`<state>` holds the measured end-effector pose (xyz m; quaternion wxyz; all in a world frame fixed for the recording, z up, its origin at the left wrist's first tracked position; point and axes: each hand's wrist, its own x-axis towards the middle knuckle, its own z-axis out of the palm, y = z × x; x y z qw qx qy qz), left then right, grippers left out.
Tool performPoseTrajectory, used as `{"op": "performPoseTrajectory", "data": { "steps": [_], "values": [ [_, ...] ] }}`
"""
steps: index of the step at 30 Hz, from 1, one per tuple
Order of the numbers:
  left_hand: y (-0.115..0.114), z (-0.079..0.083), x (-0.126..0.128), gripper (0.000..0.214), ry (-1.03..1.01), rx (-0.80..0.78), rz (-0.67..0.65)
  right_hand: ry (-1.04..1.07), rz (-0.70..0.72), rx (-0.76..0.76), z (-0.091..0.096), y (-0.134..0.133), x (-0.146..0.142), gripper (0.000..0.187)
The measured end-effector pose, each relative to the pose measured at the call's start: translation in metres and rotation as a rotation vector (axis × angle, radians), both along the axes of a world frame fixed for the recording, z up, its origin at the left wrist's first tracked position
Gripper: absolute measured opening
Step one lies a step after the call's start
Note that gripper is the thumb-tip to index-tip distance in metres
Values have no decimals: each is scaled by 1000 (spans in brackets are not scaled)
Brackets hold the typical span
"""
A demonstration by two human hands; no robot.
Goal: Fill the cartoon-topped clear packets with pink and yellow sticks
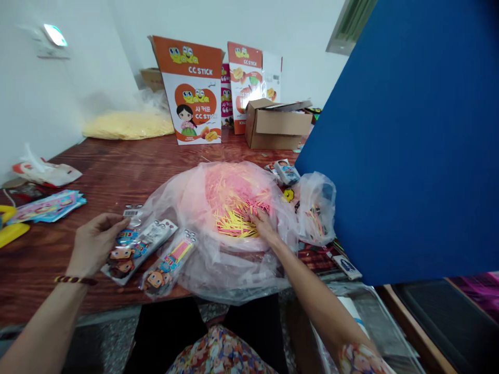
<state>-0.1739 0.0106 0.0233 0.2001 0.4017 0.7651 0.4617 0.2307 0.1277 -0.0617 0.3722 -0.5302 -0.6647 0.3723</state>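
A large clear plastic bag (234,280) full of thin pink and yellow sticks (234,221) lies open at the table's front. My right hand (261,223) reaches into the sticks; its fingertips are partly buried among them, so what they grip is unclear. My left hand (95,240) pinches the top of a printed clear packet (127,236) between thumb and fingers. Beneath it lies a pile of similar packets (158,231). Another packet (169,265), with yellow and pink sticks showing in its window, rests between that pile and the bag.
A smaller plastic bag (316,208) sits at right, beside a tall blue panel (405,145). Printed cartons (197,93) and a brown box (283,127) stand behind. Blue-pink wrappers (49,206), a tissue pack (50,171) and a yellow-handled object (11,228) lie left.
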Motion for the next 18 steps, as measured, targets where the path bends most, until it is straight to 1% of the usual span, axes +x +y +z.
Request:
{"op": "performPoseTrajectory", "data": {
  "steps": [2,4,6,8,9,11,13,15,18],
  "values": [
    [-3,13,11,35,-203,54,26,94,-13,-19,3,1,1,21],
    [-6,24,29,40,-368,92,-1,198,-22,-47,9,1,2,25],
    [-9,29,53,42,-450,83,-90,304,-15,-71,17,-1,2,32],
    [-14,27,80,40,-474,23,-226,370,2,-98,26,-5,2,39],
    [-16,24,93,37,-491,-9,-290,355,10,-111,29,-7,3,42],
    [-21,15,117,34,-528,-18,-377,239,24,-125,34,-9,6,45],
    [-25,7,136,32,-530,-25,-428,86,30,-127,35,-9,8,39],
    [-29,0,147,32,-535,-29,-433,-143,39,-142,34,-6,8,30],
    [-34,-8,153,34,-558,-46,-417,-462,59,-159,28,1,-1,17]
  ]
}}
